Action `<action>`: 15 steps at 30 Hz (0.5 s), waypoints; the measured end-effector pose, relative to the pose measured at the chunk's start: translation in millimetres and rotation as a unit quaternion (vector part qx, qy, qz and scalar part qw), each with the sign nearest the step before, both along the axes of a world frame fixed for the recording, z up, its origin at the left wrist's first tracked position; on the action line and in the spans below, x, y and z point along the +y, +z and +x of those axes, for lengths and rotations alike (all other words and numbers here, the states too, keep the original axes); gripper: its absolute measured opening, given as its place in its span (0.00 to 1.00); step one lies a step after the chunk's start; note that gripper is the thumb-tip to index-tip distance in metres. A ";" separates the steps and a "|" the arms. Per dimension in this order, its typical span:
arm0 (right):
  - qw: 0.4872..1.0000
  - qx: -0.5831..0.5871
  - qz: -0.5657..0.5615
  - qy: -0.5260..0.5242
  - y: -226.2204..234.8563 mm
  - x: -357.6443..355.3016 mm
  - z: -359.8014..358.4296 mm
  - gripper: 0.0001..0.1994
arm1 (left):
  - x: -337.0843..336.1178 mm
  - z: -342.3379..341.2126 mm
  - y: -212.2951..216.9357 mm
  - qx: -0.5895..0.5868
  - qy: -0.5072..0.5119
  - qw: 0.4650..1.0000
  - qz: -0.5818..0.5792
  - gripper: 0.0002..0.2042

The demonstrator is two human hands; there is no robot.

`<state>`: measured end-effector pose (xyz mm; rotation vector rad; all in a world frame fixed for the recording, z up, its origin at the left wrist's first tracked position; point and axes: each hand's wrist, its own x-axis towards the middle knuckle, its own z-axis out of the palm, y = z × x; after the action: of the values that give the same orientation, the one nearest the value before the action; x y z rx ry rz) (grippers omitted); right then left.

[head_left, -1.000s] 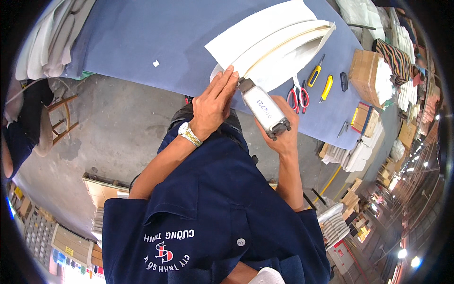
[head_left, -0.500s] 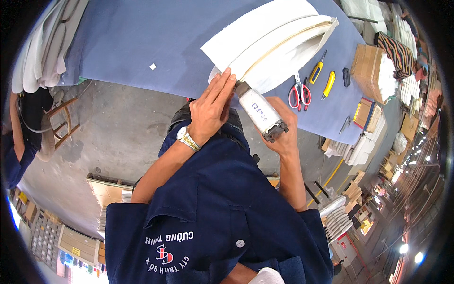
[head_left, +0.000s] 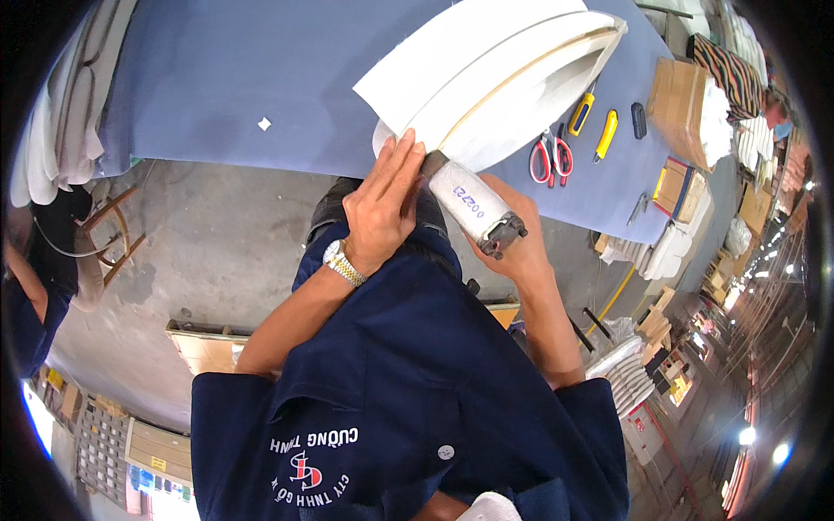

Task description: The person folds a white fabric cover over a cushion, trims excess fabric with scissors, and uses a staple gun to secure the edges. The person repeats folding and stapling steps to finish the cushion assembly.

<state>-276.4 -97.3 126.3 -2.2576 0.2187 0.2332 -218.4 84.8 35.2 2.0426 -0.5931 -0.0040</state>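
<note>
A curved, white fabric-covered panel [head_left: 508, 108] with a tan strip along its curve lies at the table's near edge. My left hand [head_left: 382, 204] rests with its fingers stretched out together against the panel's near corner, a watch on its wrist. My right hand [head_left: 512, 230] is wrapped round a pneumatic staple gun [head_left: 469, 201] with a whitish body. The gun's nose meets the panel's near end, right beside my left fingertips. Its handle is mostly hidden under the body.
On the blue table [head_left: 252, 69], right of the panel, lie red-handled scissors [head_left: 550, 159], a yellow screwdriver [head_left: 581, 114], a yellow utility knife [head_left: 606, 136] and a black object [head_left: 638, 121]. A cardboard box [head_left: 678, 102] stands beyond them. Another person [head_left: 43, 260] is at the far left.
The whole view has shifted slightly. The staple gun has tilted a little, its rear end swinging slightly, while its nose stays by the panel. My left hand keeps its place at the corner.
</note>
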 end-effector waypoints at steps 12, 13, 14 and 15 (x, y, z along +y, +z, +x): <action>0.998 -0.042 0.023 -0.042 -10.7 2.6 -5.7 0.19 | -0.9 3.1 -0.3 0.047 0.041 0.998 -0.030 0.34; 0.998 -0.042 0.019 -0.047 -11.1 2.7 -8.9 0.18 | -1.0 3.6 -0.8 0.036 0.039 0.998 -0.030 0.34; 0.997 -0.048 0.033 -0.050 -11.7 4.6 -12.5 0.18 | -0.4 3.7 -1.8 0.027 0.036 0.999 -0.030 0.34; 0.996 -0.054 0.047 -0.054 -11.9 6.4 -15.7 0.18 | 0.1 4.2 -2.3 0.018 0.033 0.999 -0.029 0.34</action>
<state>-292.1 -90.9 114.5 -2.1505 0.2666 0.0617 -214.2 85.0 32.9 2.0007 -0.4980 0.0143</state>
